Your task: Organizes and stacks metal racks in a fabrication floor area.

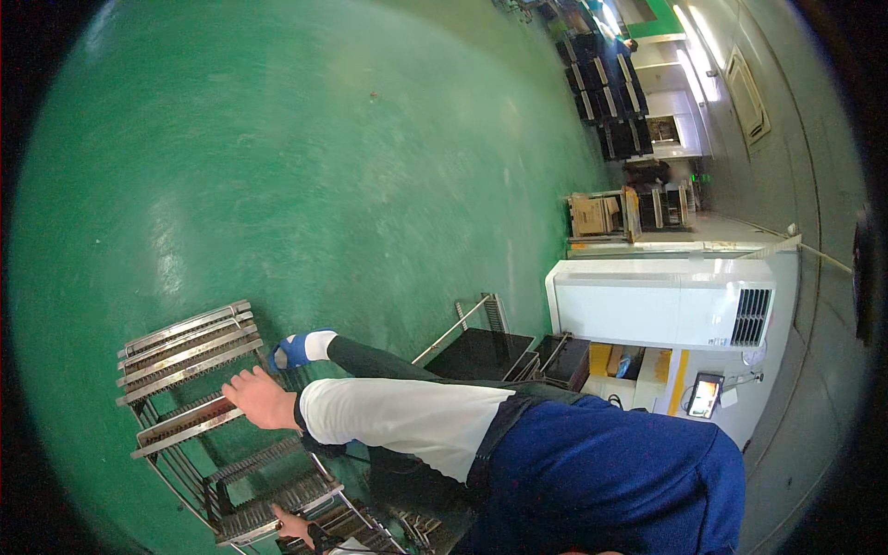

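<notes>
At the lower left, metal racks (190, 370) with rows of slotted, comb-like rails sit on the green floor. My left hand (261, 400), at the end of a white sleeve, has its fingers hooked over a metal crossbar (190, 433) of a rack; its palm side is hidden. Lower down, my right hand (293, 526) grips the edge of a slotted metal rail (250, 525) near the bottom of the picture. Black bands circle both wrists. My left forearm stretches across the lower middle, and only a little of the right one shows.
Dark flat panels (481, 355) and a wire rack stand beyond my left arm. Farther right are a tall white cabinet unit (661, 303) and a small lit screen (705, 396). A cardboard box (592, 215) and stacked black racks (606, 100) stand at the upper right, along the green floor (324, 185).
</notes>
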### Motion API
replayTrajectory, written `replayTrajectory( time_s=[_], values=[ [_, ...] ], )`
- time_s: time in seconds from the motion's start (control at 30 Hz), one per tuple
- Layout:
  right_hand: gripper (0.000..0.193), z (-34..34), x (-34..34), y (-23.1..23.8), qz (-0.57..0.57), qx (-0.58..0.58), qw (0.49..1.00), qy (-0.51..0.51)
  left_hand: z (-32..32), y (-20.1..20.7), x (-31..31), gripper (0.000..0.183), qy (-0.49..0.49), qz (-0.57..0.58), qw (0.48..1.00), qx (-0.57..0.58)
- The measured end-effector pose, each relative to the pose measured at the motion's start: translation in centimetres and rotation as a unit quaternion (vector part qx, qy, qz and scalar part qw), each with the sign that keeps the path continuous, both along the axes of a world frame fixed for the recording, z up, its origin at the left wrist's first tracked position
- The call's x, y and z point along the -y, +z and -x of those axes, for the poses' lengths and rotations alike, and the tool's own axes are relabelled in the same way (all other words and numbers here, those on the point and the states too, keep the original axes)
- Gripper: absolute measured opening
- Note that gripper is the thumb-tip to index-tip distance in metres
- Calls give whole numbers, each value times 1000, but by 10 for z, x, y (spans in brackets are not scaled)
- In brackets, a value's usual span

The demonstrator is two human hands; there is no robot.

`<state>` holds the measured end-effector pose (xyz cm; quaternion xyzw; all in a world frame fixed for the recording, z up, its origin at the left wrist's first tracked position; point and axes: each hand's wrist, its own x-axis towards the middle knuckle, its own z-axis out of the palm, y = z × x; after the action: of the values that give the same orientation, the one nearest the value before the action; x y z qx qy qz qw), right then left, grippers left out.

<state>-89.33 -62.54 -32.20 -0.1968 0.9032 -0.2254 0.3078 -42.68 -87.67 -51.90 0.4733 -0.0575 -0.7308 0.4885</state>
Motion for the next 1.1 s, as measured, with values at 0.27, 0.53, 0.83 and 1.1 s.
replayTrajectory(
  time_s=[0.27, 0.53, 0.83, 1.1],
  values=[
    [76, 5, 14, 18, -10, -43, 998, 55, 8, 39, 28, 94, -547, -49, 450, 704],
    [112, 39, -30, 21, -106, 8, 987, 124, 55, 78, -44, 91, -505, -24, 490, 710],
    [112, 52, -41, 8, -84, -17, 979, 186, 126, 128, -99, 82, -445, -12, 503, 741],
    [67, 72, -75, -3, -60, -20, 976, 210, 150, 169, -151, 74, -462, -20, 549, 696]
  ],
)
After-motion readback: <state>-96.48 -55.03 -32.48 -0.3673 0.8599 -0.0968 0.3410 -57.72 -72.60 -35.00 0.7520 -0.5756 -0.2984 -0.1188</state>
